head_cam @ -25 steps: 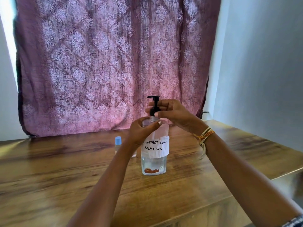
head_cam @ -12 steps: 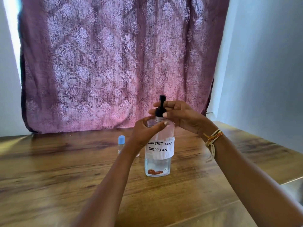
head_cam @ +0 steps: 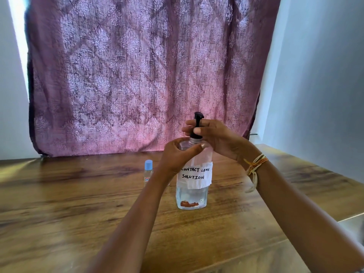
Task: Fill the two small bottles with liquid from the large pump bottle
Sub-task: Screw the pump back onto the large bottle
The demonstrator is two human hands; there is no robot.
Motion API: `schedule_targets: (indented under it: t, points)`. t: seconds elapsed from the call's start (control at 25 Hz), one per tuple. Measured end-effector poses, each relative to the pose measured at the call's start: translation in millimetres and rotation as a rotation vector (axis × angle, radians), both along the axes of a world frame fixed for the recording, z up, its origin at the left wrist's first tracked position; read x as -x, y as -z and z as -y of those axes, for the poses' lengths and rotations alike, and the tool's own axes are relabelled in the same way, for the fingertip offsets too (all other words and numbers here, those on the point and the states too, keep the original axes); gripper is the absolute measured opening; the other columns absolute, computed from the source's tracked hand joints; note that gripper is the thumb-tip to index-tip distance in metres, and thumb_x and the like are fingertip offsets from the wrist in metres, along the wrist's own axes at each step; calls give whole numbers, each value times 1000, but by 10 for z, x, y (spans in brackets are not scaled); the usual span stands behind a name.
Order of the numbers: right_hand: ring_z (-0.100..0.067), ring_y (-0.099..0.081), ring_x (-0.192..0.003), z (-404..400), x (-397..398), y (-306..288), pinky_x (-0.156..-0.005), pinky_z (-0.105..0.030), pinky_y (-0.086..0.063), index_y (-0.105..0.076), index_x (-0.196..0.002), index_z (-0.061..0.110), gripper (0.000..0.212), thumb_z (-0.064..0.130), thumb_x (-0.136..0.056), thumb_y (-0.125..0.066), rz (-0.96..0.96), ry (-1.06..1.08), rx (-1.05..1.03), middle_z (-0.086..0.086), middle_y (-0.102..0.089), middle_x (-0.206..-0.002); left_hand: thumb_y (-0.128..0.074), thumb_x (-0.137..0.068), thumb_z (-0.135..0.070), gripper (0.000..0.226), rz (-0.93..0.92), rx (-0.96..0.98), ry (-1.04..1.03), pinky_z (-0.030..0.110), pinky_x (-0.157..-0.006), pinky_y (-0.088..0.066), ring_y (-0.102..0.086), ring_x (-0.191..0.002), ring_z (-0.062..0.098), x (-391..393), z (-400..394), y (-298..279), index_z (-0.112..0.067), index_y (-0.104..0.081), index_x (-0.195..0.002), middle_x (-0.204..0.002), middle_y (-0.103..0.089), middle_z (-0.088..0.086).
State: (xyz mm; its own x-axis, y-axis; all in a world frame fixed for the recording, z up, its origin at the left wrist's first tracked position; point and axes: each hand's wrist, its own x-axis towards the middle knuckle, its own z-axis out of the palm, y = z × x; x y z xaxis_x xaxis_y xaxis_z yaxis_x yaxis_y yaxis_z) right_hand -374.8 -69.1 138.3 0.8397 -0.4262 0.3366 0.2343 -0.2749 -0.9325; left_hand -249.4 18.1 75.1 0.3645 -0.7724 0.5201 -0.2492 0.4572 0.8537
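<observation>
One small bottle (head_cam: 148, 172) with a blue cap stands left on the tabletop (head_cam: 59, 203); the other I cannot see. Next, the left hand (head_cam: 177, 156) grips the big pump bottle (head_cam: 194, 180) by its shoulder. The right hand (head_cam: 214, 137) pinches the black pump collar (head_cam: 196, 134), likely unscrewing it. Then comes lifting the pump out.

A brown wood-grain counter (head_cam: 82, 217) carries a clear pump bottle (head_cam: 192, 196) with a handwritten label, and left of it a small blue-capped bottle (head_cam: 148, 170), perhaps with another hidden behind the arm.
</observation>
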Motion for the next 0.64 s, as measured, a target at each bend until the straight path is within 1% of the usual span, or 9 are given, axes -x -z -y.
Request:
schedule_targets:
  t: [0.08,0.12,0.2,0.24,0.32,0.36,0.44,0.56,0.64]
  points:
    - [-30,-62,-115,74,110,-15,-99,-38,-51,-49,-132,-7,50,-2,-83,-57,-1,-143,-56,-21,-61,-126,-81,-68,-33,20,4,0,-13,35,-74,-57,-71,-77,17,3,6,-2,-20,-74,-81,-78,-75,1]
    - [-30,-63,-114,84,135,-15,-98,-36,-51,-48,-133,-8,52,-5,-82,-58,-6,-132,-19,-22,-61,-126,-81,-69,-31,16,3,2,-11,34,-73,-57,-71,-75,17,5,3,-5,-21,-74,-79,-77,-75,0]
    - [-21,-70,-98,76,109,-12,-88,-29,-58,-56,-123,-7,48,-7,-76,-66,0,0,58,-17,-69,-110,-80,-74,-23,7,9,5,1,30,-69,-56,-70,-70,13,5,-2,-7,-23,-73,-75,-72,-74,-3]
    - [-17,-71,-89,62,80,-5,-80,-26,-59,-60,-117,-4,44,-7,-73,-67,8,49,68,-12,-72,-100,-79,-75,-21,8,9,7,5,28,-67,-55,-69,-68,12,11,-9,-12,-24,-73,-73,-70,-73,-4]
    - [-13,-70,-78,38,34,5,-68,-22,-58,-61,-112,2,39,-10,-75,-65,26,49,53,-7,-71,-88,-78,-76,-21,8,7,8,12,25,-63,-55,-69,-65,12,19,-24,-15,-23,-71,-72,-68,-72,-3]
    - [-13,-69,-75,26,30,-1,-66,-22,-57,-60,-114,3,39,-12,-78,-63,23,32,43,-7,-69,-87,-78,-76,-22,8,7,5,16,25,-63,-55,-69,-66,12,19,-27,-16,-23,-71,-73,-69,-73,-3]
    - [-15,-69,-82,3,46,-23,-71,-24,-58,-55,-124,2,45,-8,-81,-64,-7,-24,32,-11,-67,-96,-78,-76,-24,7,7,-2,14,26,-65,-56,-70,-69,13,11,-31,-12,-21,-72,-77,-73,-74,-1]
    - [-23,-66,-108,3,84,-44,-89,-30,-57,-49,-133,-1,54,5,-82,-63,-37,-127,-24,-14,-65,-118,-81,-69,-34,23,-15,-23,21,30,-73,-57,-73,-80,14,0,-16,6,-20,-73,-86,-83,-77,0]
    - [-21,-66,-110,-8,82,-52,-90,-29,-56,-53,-129,-1,46,7,-83,-58,-48,-101,24,-12,-67,-116,-81,-66,-36,29,-31,-39,25,30,-75,-57,-73,-84,14,-15,-5,14,-22,-73,-90,-87,-77,-1]
